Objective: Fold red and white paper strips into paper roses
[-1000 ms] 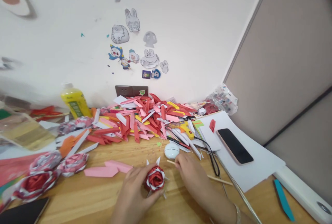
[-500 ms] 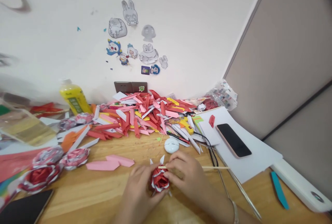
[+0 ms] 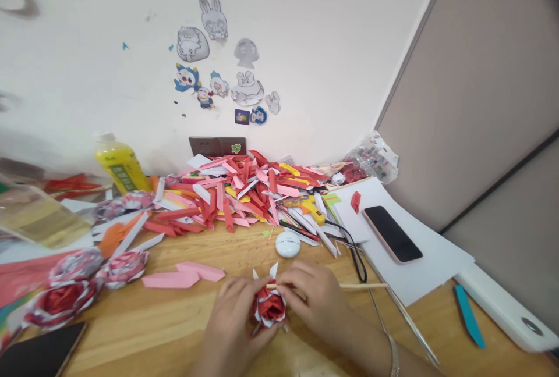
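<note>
We cup the red and white paper rose (image 3: 270, 306) in our left hand (image 3: 232, 322), fingers curled around its left side, low over the wooden table (image 3: 144, 330) near its front edge. Our right hand (image 3: 315, 298) pinches a thin wooden stick (image 3: 362, 285) whose tip lies across the top of the rose. Just beyond sit a small white round device (image 3: 288, 244), two pink paper strips (image 3: 183, 276) and a heap of folded paper strips (image 3: 244, 194).
</note>
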`<act>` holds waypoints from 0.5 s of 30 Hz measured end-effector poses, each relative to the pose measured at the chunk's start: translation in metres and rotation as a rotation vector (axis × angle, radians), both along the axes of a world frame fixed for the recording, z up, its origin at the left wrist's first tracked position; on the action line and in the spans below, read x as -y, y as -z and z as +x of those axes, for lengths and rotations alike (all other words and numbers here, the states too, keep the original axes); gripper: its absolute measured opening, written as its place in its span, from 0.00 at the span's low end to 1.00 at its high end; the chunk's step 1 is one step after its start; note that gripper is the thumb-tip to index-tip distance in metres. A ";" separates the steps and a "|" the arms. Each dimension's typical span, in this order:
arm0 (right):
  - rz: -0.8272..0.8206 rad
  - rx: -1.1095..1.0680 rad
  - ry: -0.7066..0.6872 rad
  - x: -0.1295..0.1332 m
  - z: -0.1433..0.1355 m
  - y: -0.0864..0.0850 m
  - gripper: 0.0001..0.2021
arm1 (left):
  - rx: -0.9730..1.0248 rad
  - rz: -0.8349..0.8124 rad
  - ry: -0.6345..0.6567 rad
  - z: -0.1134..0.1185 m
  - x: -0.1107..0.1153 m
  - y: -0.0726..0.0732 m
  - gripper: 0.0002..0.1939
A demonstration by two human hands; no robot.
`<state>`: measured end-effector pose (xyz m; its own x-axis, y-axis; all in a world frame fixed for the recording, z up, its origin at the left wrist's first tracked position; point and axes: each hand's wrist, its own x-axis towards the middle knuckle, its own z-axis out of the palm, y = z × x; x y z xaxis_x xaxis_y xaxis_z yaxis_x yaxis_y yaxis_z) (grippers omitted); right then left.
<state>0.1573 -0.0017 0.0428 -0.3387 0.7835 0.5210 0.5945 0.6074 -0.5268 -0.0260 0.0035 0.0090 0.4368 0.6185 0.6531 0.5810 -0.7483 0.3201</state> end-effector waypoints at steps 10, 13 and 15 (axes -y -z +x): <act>0.221 0.191 -0.055 -0.002 0.003 0.002 0.20 | -0.003 0.055 -0.021 0.000 0.000 -0.001 0.19; 0.250 0.237 -0.091 -0.004 0.005 0.002 0.20 | -0.023 0.041 -0.019 -0.002 0.001 0.001 0.22; 0.238 0.251 -0.121 -0.004 0.007 0.001 0.19 | -0.035 0.029 -0.017 -0.003 0.001 0.003 0.23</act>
<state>0.1642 0.0023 0.0413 -0.5622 0.5968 0.5725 0.6037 0.7693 -0.2090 -0.0291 0.0027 0.0063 0.4493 0.6067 0.6558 0.6039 -0.7472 0.2775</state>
